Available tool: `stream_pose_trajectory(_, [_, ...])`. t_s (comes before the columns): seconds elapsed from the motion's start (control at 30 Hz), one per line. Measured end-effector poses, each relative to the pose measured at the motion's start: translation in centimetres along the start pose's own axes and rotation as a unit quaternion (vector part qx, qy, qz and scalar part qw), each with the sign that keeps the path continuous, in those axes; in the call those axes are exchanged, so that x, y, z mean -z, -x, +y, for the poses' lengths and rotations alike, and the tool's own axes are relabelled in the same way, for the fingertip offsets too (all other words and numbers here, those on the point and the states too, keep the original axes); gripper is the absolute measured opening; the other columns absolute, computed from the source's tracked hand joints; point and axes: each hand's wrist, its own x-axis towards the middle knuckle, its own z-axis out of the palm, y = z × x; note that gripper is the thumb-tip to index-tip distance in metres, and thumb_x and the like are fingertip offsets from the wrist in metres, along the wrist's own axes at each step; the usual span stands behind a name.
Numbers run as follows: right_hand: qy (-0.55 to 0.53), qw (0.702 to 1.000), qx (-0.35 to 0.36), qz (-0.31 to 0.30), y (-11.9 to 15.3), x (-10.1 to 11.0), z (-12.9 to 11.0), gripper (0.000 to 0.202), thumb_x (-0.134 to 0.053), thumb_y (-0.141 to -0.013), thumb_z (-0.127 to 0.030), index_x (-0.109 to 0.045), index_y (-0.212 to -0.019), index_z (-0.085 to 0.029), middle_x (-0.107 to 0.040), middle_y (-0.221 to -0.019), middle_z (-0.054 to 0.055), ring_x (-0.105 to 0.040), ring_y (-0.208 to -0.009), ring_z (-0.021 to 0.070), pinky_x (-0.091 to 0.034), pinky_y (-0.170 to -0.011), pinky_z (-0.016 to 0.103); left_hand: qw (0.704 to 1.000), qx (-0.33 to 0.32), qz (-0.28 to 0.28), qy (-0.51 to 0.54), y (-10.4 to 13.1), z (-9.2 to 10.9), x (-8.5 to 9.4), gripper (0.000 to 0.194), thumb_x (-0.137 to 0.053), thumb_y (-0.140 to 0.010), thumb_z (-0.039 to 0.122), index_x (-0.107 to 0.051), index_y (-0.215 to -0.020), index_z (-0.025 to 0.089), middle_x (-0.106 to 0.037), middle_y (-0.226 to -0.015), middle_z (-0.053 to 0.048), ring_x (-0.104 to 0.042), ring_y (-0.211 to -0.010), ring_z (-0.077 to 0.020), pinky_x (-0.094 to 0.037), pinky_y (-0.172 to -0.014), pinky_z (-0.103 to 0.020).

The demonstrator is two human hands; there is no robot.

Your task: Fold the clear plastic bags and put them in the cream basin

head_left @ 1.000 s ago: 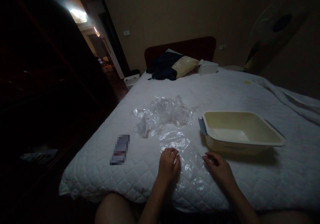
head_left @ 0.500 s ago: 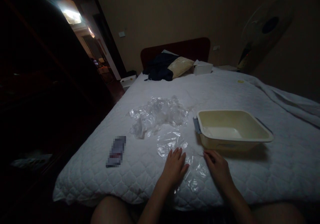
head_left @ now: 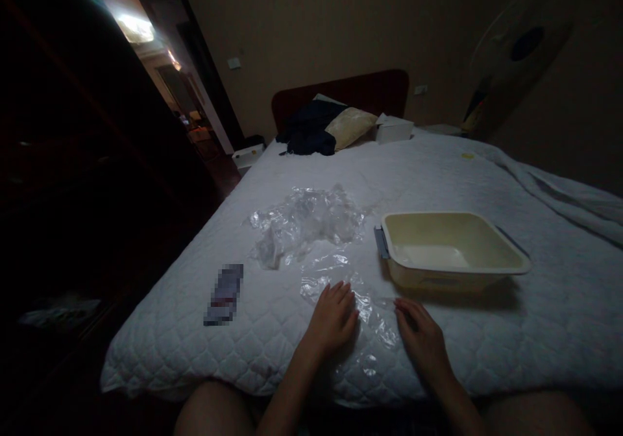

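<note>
Now the left hand's [head_left: 333, 316] fingers have drawn a little closer together over the clear plastic bag [head_left: 372, 319], palm down, loosely spread rather than clenched. Just across from them, the right hand [head_left: 422, 332] appears to pinch the bag's edge between thumb and fingertips. With one side under a palm and the other caught, the thin sheet looks steadied, though its slack folds could easily slide or cling. It lies on the quilted bedspread [head_left: 253, 351] beneath the left hand and between the two, with a loose end nearer the person.

Ahead of the left hand sits a heap of crumpled clear plastic [head_left: 316, 215], near enough to the bag's far edge to tangle with it. Beyond the right hand and off to its right, the cream basin [head_left: 428, 281] limits room for a wide sweep that way. A flat, pixelated object [head_left: 224, 295] lies left of the left hand. Much farther ahead are a pale pillow [head_left: 351, 128], dark fabric [head_left: 311, 128] and a white box [head_left: 395, 132].
</note>
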Motion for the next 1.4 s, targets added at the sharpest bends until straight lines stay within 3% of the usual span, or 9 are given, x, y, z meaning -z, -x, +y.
stream_pose_trajectory(0.13, [-0.006, 0.999, -0.026, -0.024, -0.3, 0.2, -0.5, 0.022, -0.043, -0.082, -0.03, -0.059, -0.091, -0.019, -0.063, -0.093, 0.007, -0.059, -0.088, 0.0191, -0.046, -0.082, 0.034, 0.998, 0.027, 0.059, 0.018, -1.0, -0.5, 0.2, 0.022, -0.044, -0.081, 0.02, -0.057, -0.099, 0.017, -0.059, -0.107, -0.011, -0.051, -0.104, -0.0218, -0.041, -0.091, -0.041])
stream_pose_trajectory(0.33, [-0.005, 0.998, -0.06, 0.002, -0.8, 0.4, -0.6, 0.024, -0.044, -0.08, -0.033, -0.058, -0.093, -0.017, -0.06, -0.093, 0.008, -0.058, -0.08, 0.0181, -0.048, -0.072, 0.03, 0.998, 0.058, 0.005, 0.03, -3.0, 0.1, 1.1, 0.018, -0.042, -0.079, 0.014, -0.058, -0.088, 0.018, -0.06, -0.091, -0.007, -0.055, -0.086, -0.0177, -0.043, -0.086, -0.037])
stream_pose_trajectory(0.43, [-0.013, 0.997, -0.073, -0.001, -1.0, 0.6, -0.5, 0.025, -0.045, -0.08, -0.033, -0.058, -0.094, -0.016, -0.06, -0.092, 0.008, -0.058, -0.074, 0.0169, -0.049, -0.067, 0.028, 0.995, 0.084, -0.001, 0.049, -3.0, 0.3, 0.8, 0.021, -0.041, -0.079, 0.012, -0.057, -0.09, 0.019, -0.057, -0.095, -0.007, -0.054, -0.087, -0.0174, -0.046, -0.078, -0.031])
stream_pose_trajectory(0.83, [-0.025, 0.995, -0.092, -0.009, -1.1, 0.4, 0.1, 0.026, -0.046, -0.079, -0.034, -0.058, -0.093, -0.016, -0.059, -0.086, 0.006, -0.057, -0.068, 0.0159, -0.048, -0.065, 0.028, 0.987, 0.136, 0.06, 0.068, -2.0, -0.3, -0.9, 0.027, -0.041, -0.078, 0.006, -0.054, -0.098, 0.019, -0.05, -0.116, -0.009, -0.05, -0.104, -0.0201, -0.042, -0.088, -0.035])
stream_pose_trajectory(1.13, [-0.026, 0.996, -0.089, -0.007, -1.1, 0.4, 0.0, 0.027, -0.047, -0.078, -0.036, -0.059, -0.091, -0.015, -0.059, -0.085, 0.007, -0.056, -0.067, 0.0157, -0.048, -0.063, 0.027, 0.983, 0.131, 0.091, 0.089, -1.6, -1.1, -1.5, 0.031, -0.043, -0.075, 0.005, -0.055, -0.1, 0.019, -0.052, -0.111, -0.009, -0.051, -0.101, -0.0189, -0.043, -0.084, -0.033])
stream_pose_trajectory(1.4, [0.02, 0.989, -0.146, 0.018, -1.9, 0.9, -0.1, 0.033, -0.046, -0.077, -0.045, -0.059, -0.085, -0.015, -0.062, -0.08, 0.009, -0.058, -0.07, 0.019, -0.045, -0.065, 0.029, 0.996, 0.055, 0.038, 0.052, -3.8, -0.1, -1.0, 0.026, -0.045, -0.077, 0.009, -0.056, -0.1, 0.016, -0.056, -0.104, -0.009, -0.051, -0.096, -0.0182, -0.044, -0.081, -0.031])
